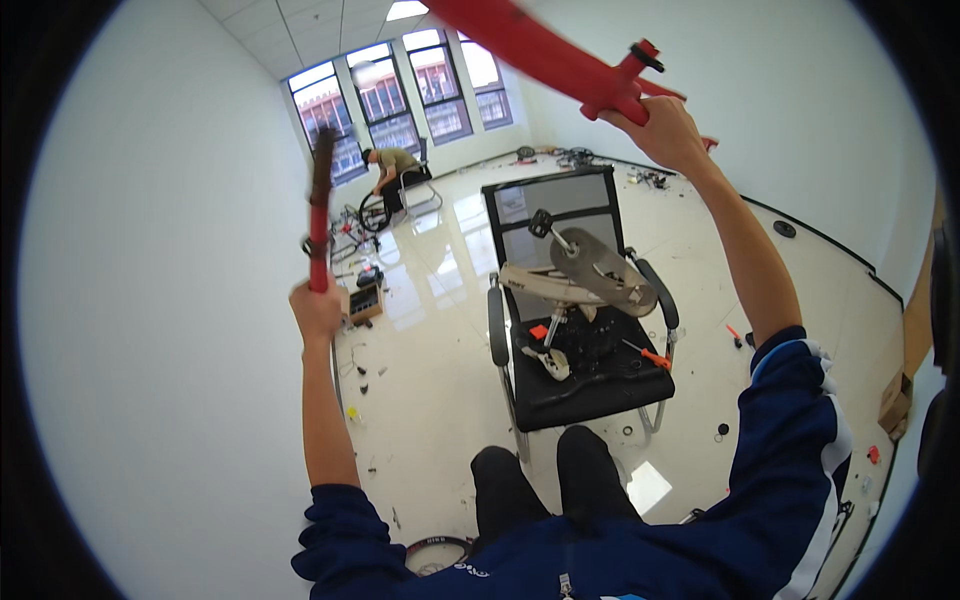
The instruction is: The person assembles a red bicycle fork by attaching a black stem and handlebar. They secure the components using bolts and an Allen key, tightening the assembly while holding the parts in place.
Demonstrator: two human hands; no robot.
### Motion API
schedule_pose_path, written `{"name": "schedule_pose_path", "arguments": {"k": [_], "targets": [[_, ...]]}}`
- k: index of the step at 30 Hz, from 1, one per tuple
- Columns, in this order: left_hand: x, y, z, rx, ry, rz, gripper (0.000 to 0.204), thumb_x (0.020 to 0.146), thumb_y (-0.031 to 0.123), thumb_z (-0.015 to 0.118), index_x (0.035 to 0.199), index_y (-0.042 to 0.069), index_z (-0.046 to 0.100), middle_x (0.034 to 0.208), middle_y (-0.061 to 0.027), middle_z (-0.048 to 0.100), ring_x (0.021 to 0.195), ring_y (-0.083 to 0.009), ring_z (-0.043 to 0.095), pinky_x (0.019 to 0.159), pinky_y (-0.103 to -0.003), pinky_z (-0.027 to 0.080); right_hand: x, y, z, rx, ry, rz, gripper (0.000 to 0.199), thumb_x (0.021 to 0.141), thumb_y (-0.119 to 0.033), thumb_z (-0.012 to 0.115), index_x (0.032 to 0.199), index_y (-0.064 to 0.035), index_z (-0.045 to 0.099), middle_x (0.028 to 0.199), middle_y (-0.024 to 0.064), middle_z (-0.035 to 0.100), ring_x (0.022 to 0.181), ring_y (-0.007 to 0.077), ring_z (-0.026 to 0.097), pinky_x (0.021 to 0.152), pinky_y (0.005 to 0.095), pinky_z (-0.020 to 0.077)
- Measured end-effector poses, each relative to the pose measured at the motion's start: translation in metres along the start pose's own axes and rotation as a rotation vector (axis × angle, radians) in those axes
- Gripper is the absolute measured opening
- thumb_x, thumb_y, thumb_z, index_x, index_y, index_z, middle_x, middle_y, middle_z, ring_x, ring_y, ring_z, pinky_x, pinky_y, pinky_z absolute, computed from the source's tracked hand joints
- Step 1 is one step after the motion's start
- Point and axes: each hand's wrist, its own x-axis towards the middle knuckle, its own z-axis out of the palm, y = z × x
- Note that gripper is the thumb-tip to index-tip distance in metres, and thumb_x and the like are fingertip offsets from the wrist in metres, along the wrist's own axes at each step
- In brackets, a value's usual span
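Note:
High at the upper right, my right hand (655,130) is closed around one end of a red bicycle frame (545,60), next to a short tube stub with a black band. The frame's far end runs out of the picture at the top. On the left, my left hand (318,312) grips a long red-handled tool (320,210) with a dark brown upper end, held upright; it is blurred and its kind is unclear. Between my arms stands a black armchair (590,385), with a crank with pedal and grey chain guard (600,270) and an orange-handled screwdriver (650,355) on it.
A person (395,165) sits by the windows, bent over a bicycle wheel (374,213). A small box (366,303) and loose parts lie along the left wall. At right are a cardboard box (893,402) and scattered small parts. A tyre (438,545) lies near my legs.

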Motion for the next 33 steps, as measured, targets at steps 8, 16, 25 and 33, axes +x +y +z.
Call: {"name": "schedule_pose_path", "arguments": {"k": [8, 16, 25, 33], "targets": [[-0.106, -0.146, 0.011, 0.08, -0.117, -0.417, 0.034, 0.082, 0.026, 0.067, 0.072, -0.007, 0.066, 0.062, -0.0199, 0.064, 0.058, -0.0296, 0.066, 0.058, -0.044, 0.049, -0.019, 0.113, -0.1, 0.452, 0.462, 0.502, 0.047, 0.092, -0.054, 0.063, 0.069, -0.0131, 0.058, 0.049, -0.0078, 0.036, 0.041, 0.0048, 0.032, 0.041, 0.0245, 0.0254], [-0.243, -0.251, 0.024, 0.048, -0.336, -0.739, 0.03, 0.084, 0.02, 0.068, 0.067, -0.002, 0.059, 0.052, -0.0072, 0.054, 0.041, -0.0189, 0.051, 0.04, -0.037, 0.039, -0.159, 0.18, -0.157, 1.153, 0.757, 0.561, 0.053, 0.099, -0.046, 0.054, 0.064, -0.0183, 0.027, 0.052, -0.0068, 0.019, 0.044, 0.0074, 0.018, 0.049, 0.0248, 0.0245], [-0.33, -0.308, 0.018, 0.181, -0.552, -0.853, 0.03, 0.082, 0.024, 0.072, 0.071, -0.003, 0.065, 0.052, -0.0074, 0.055, 0.045, -0.0191, 0.051, 0.048, -0.038, 0.041, -0.398, 0.256, -0.122, 0.781, 0.547, 1.151, 0.049, 0.101, -0.046, 0.051, 0.063, -0.0198, 0.032, 0.051, -0.0066, 0.026, 0.04, 0.0064, 0.026, 0.039, 0.0249, 0.025], [-0.348, -0.257, 0.042, -0.01, -0.635, -1.092, 0.031, 0.085, 0.022, 0.071, 0.068, 0.004, 0.052, 0.044, -0.0036, 0.041, 0.032, -0.0178, 0.041, 0.032, -0.032, 0.034, -0.525, 0.201, -0.076, 0.213, -0.118, 1.644, 0.049, 0.087, -0.05, 0.071, 0.062, -0.0157, 0.046, 0.048, -0.0076, 0.033, 0.036, 0.0068, 0.03, 0.036, 0.0258, 0.0244]]}}
